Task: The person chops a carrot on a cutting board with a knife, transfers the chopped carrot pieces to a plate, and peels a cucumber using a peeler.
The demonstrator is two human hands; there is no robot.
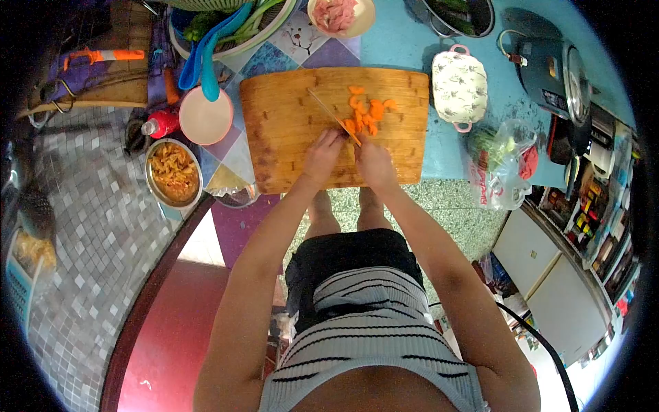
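Note:
On the wooden cutting board (288,110) lie several orange carrot pieces (375,108), right of a knife (329,113). The blade slants up and to the left from my right hand (375,165), whose fingers are wrapped round the knife's handle near the board's front edge. My left hand (323,155) rests on the board just left of the blade, fingers bent together. What its fingertips press on is too small and hidden to make out.
Left of the board are a pink-rimmed bowl (206,115), a red bottle (160,124) and a metal bowl of food (174,173). Behind stand a basket of greens (274,31) and a meat bowl (341,15). A patterned dish (460,88) and plastic bag (504,168) lie right.

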